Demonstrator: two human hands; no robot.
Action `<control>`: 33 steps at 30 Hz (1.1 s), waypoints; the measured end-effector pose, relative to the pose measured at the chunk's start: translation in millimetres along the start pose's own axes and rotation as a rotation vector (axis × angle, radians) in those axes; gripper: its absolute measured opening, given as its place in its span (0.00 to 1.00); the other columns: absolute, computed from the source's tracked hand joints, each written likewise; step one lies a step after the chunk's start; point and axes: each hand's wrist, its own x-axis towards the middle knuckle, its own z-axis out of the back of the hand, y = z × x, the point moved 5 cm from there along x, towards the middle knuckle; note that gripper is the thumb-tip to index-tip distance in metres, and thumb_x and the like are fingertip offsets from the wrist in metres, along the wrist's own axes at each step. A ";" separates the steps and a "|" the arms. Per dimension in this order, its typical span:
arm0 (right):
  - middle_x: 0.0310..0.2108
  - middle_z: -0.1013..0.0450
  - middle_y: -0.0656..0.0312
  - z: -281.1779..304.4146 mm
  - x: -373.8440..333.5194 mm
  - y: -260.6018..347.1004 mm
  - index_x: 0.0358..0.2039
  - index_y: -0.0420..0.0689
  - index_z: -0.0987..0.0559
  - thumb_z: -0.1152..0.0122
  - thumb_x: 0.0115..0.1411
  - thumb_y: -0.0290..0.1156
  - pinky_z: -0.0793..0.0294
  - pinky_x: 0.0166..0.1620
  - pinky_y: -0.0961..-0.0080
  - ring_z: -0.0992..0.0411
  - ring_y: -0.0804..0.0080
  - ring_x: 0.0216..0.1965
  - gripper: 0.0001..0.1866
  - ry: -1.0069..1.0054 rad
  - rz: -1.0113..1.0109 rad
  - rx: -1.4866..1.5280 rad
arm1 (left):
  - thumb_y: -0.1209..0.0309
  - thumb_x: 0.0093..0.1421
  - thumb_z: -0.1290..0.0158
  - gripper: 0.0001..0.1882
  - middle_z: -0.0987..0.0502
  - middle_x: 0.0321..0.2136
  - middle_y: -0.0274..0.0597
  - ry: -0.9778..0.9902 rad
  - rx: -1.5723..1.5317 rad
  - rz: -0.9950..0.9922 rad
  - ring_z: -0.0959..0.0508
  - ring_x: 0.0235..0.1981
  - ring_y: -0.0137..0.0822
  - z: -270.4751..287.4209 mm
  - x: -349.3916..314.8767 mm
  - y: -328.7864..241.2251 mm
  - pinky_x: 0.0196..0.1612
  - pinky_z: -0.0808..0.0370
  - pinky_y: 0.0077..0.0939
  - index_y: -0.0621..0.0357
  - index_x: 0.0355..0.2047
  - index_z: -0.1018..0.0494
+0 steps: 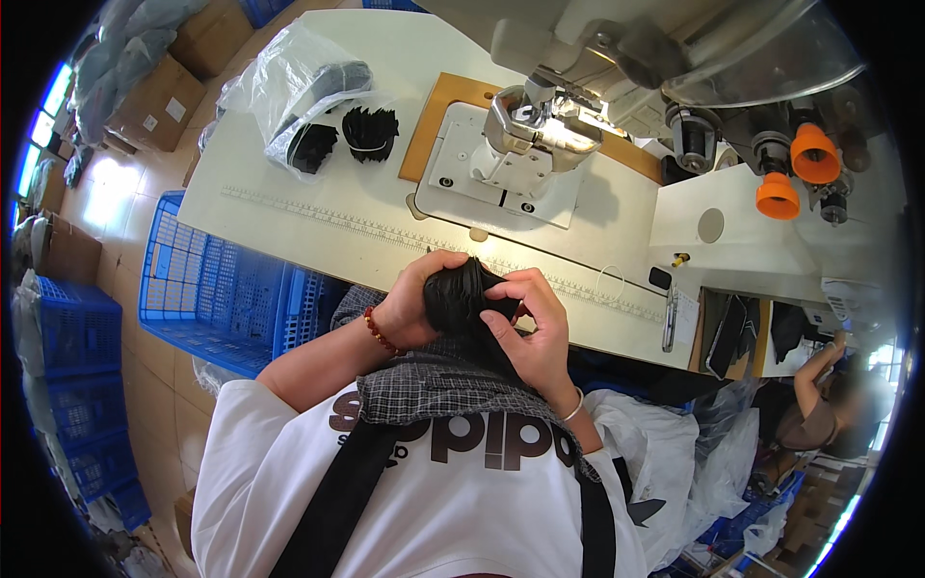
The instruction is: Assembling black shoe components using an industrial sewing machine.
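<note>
A bundle of black fabric pieces (461,297) sits between the left hand (416,306) and the right hand (533,328), just off the near edge of the white table (289,207). The pieces are dark, slightly glossy and bunched, their folds running upward to a rounded top. The left hand's fingers (445,260) wrap over the bundle's left side and top; the right hand's fingers (501,330) press on its right side and front. The bundle stands roughly upright, its lower end hidden behind the hands and the checked cloth (434,385) below them.
</note>
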 end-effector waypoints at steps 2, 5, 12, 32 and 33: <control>0.38 0.29 0.62 0.8 -0.1 -0.2 0.38 0.41 0.21 0.31 0.54 0.24 0.32 0.28 0.84 0.32 0.79 0.28 0.11 0.007 -0.010 0.008 | 0.59 0.65 0.56 0.19 0.19 0.37 0.46 -0.009 -0.007 0.001 0.19 0.39 0.39 -0.2 -0.9 -0.4 0.49 0.23 0.34 0.63 0.40 0.24; 0.38 0.30 0.62 1.5 -1.1 -1.4 0.38 0.40 0.20 0.32 0.55 0.24 0.33 0.29 0.85 0.33 0.80 0.28 0.10 0.016 -0.032 0.031 | 0.59 0.65 0.56 0.19 0.19 0.37 0.46 -0.017 -0.011 0.004 0.19 0.39 0.39 -0.2 -1.8 -0.9 0.48 0.23 0.33 0.62 0.40 0.24; 0.38 0.29 0.62 2.1 -2.3 -4.5 0.37 0.40 0.20 0.34 0.56 0.21 0.33 0.28 0.85 0.34 0.81 0.26 0.08 -0.001 -0.011 0.038 | 0.59 0.65 0.56 0.19 0.19 0.36 0.44 -0.005 0.005 -0.005 0.19 0.38 0.36 1.2 -1.0 1.4 0.48 0.23 0.32 0.62 0.41 0.24; 0.35 0.28 0.61 1.9 -7.6 0.3 0.37 0.41 0.20 0.33 0.56 0.22 0.34 0.25 0.83 0.35 0.80 0.22 0.08 -0.095 0.161 -0.111 | 0.59 0.66 0.57 0.19 0.19 0.36 0.43 -0.028 -0.020 0.019 0.19 0.38 0.37 0.1 -0.8 3.7 0.48 0.23 0.32 0.62 0.39 0.23; 0.36 0.28 0.62 2.1 -7.7 -0.6 0.37 0.41 0.20 0.31 0.56 0.25 0.35 0.24 0.84 0.36 0.82 0.20 0.09 -0.086 0.126 -0.095 | 0.59 0.66 0.57 0.19 0.19 0.36 0.43 -0.040 -0.002 0.015 0.19 0.38 0.36 0.6 -1.0 3.5 0.47 0.23 0.32 0.61 0.39 0.24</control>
